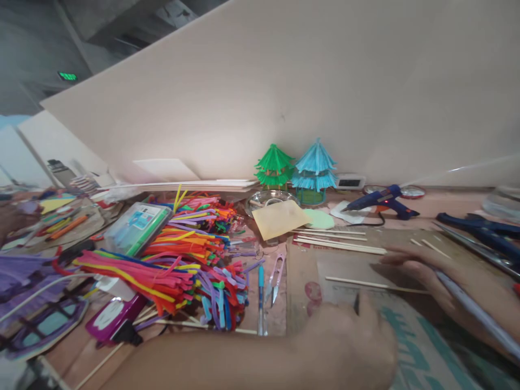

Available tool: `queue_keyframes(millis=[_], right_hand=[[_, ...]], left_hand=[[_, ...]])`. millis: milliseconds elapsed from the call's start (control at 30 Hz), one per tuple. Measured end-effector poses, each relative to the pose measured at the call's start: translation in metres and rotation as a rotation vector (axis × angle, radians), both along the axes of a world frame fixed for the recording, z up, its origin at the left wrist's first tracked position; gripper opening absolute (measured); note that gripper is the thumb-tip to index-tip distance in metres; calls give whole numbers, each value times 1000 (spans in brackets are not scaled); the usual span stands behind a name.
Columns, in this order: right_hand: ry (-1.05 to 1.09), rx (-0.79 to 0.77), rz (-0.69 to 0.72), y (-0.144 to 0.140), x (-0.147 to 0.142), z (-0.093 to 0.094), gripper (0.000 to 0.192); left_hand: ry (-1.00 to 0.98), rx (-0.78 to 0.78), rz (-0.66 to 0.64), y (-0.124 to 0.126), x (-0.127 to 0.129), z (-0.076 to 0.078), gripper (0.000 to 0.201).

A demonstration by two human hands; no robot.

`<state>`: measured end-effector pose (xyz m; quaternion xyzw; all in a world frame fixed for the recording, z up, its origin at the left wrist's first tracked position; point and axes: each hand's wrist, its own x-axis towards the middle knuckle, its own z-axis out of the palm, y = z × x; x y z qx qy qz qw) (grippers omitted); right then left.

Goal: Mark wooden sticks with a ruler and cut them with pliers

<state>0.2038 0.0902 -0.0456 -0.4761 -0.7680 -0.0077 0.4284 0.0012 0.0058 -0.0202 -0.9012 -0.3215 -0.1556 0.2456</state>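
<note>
Along the back, a tall pale board (325, 97) bounds the table; before it, the cardboard sheet (303, 271) gives the most open room. Bundles of fuzzy stems (162, 265) crowd the left. The left hand (349, 341) is bunched low over the sheet, too blurred to tell what, if anything, it pinches; the right hand (442, 276) curls round a pale pen (475, 309). Dark-handled tools (483, 225) limit room at the right edge. A green pavilion (274, 167) and blue pavilion (314, 168) look finished (both roofs seem full). The thin sticks (343, 245) lie loose on the cardboard, one single stick (357, 283) between the hands; with none joined there, that part seems barely begun.
</note>
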Motion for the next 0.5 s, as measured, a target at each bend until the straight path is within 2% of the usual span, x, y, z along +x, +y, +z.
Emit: queue_keyframes(millis=[167,300,500], right_hand=[[-44,23,157,0,-3,6,34],[-172,-61,294,-1,-6,10,14],[-107,-155,282,-3,-4,14,13]], left_hand=[[-1,-7,-6,0,-1,-1,21],[37,-32,2,1,-1,0,21],[165,-122,35,0,-1,4,24]])
